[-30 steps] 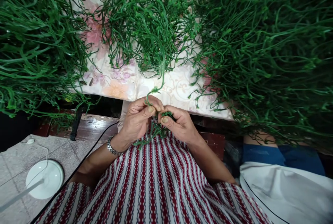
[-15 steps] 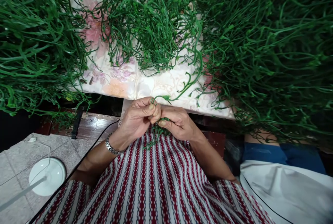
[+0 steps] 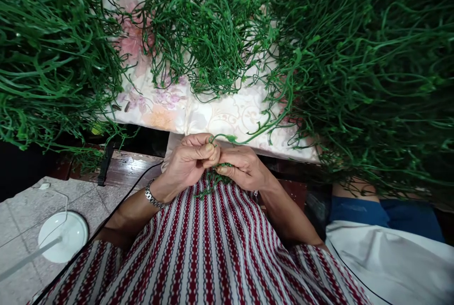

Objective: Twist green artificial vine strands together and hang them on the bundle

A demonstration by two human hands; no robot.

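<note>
Long green stem has swung off the middle pile toward the right heap since a second ago, hands roughly where they were.
Head cam: left hand is pinching the stem's thin near end, right hand has thumb and fingers closed on a small green bunch over the striped garment, and the hands touch. Stem arcs over the near edge of the flowered cloth; can't tell if its far end rests on the heap or hangs above it. Looks like close fingertip work between stem and bunch, but fingers hide the exact spot. I'd say the next move calls for a firm pinch, without snagging that trailing end.
</note>
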